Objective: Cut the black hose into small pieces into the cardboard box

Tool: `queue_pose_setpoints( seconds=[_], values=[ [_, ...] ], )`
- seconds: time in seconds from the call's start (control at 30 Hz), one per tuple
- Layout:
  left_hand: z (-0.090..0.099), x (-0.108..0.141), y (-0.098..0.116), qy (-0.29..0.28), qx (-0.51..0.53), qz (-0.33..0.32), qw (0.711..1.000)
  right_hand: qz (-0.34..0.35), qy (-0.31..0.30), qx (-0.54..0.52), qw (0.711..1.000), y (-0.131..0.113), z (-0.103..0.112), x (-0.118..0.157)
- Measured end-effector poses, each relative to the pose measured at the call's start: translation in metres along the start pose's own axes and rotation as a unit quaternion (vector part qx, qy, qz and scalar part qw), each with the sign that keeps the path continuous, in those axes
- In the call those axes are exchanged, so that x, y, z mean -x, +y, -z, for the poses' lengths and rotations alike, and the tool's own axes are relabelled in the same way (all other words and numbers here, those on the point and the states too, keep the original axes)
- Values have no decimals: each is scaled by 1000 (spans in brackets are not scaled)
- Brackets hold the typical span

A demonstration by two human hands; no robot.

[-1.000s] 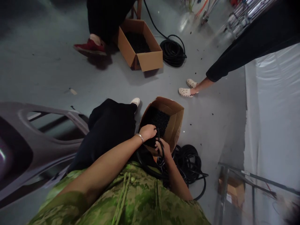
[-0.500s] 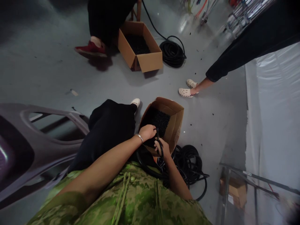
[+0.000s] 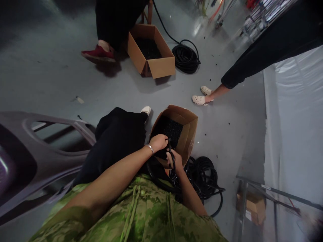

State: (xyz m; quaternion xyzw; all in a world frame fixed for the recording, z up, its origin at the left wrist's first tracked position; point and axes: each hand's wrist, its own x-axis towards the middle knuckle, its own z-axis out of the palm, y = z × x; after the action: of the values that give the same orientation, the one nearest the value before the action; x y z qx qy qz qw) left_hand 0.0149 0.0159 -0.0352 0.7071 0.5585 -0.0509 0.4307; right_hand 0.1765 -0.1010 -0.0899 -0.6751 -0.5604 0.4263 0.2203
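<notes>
Over an open cardboard box (image 3: 188,134) in front of me, both hands work close together. My left hand (image 3: 159,143), with a metal bracelet at its wrist, is closed around the end of a black hose (image 3: 157,179); most of that end is hidden by the fingers. What look like black-handled scissors (image 3: 173,160) are in my right hand (image 3: 178,162), its fingers wrapped around the handles. Their tips reach up beside my left fingertips. Small black pieces (image 3: 174,129) lie in a heap inside the box. The hose curves across my lap toward a tangled black coil (image 3: 204,174) at the right.
Another open box (image 3: 161,67) with black contents stands ahead, beside a coiled black hose (image 3: 185,58) and a seated person's red shoe (image 3: 98,53). A person in pale clogs (image 3: 199,99) stands at right. A grey car-body-like panel (image 3: 55,161) is at left; a metal frame (image 3: 243,201) lower right.
</notes>
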Motion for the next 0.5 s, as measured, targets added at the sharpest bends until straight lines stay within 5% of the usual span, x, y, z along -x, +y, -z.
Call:
queue_pose_setpoints(
  seconds=[0.13,0.5],
  values=[
    [-1,0,0,-2,-5,-10,1000,-2,-19,-50,999,-1,1,1],
    [-3,0,0,-4,-9,-11,1000,-5,-13,19,1000,6,2,-1]
  ],
)
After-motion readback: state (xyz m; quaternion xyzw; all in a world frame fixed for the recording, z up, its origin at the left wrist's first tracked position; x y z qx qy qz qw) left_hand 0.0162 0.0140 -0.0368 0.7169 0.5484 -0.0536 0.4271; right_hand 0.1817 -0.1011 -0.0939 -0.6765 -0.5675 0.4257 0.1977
